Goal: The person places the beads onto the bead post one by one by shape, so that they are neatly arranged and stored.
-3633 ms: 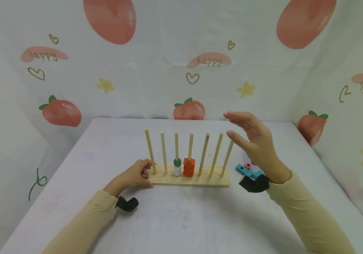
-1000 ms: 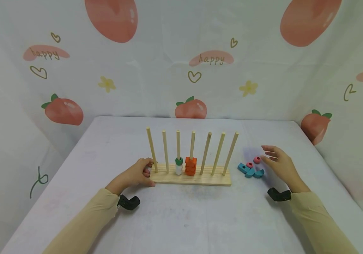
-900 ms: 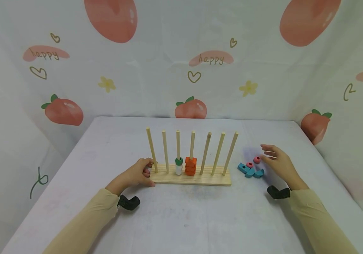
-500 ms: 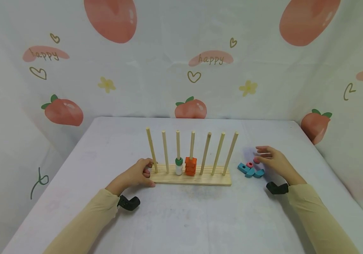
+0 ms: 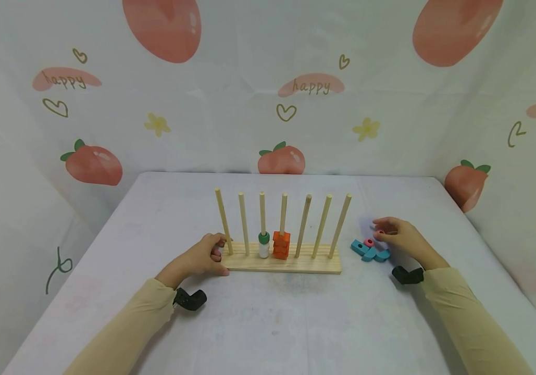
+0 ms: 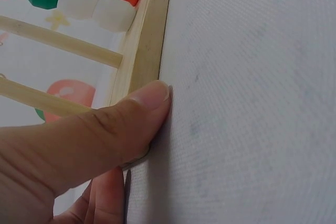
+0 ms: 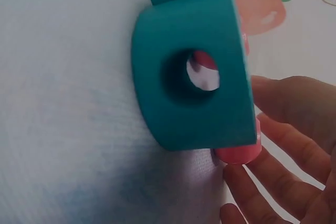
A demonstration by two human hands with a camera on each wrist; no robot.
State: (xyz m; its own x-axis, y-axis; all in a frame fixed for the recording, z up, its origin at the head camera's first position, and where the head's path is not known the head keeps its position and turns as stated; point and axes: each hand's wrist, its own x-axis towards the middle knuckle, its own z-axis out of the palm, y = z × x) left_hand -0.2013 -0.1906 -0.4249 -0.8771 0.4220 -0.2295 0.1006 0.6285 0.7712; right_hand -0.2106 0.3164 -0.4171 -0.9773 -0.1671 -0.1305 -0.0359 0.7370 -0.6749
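Touching right hand (image 5: 406,238), pink bead (image 7: 238,154), near teal blocks (image 5: 369,254)

Ample room was left on the table (image 5: 277,323) nearer than the wooden base (image 5: 286,265), whose left end was blocked by the left hand (image 5: 197,259). To the near left of the right hand (image 5: 403,237), the way was obstructed by blue blocks (image 5: 369,254) and a loose pink bead (image 5: 368,242); between these and the base, a narrow lane was left. Slim gaps were formed between upright pegs (image 5: 340,226), two being encircled low down by stacked beads (image 5: 264,251) and orange blocks (image 5: 281,246).
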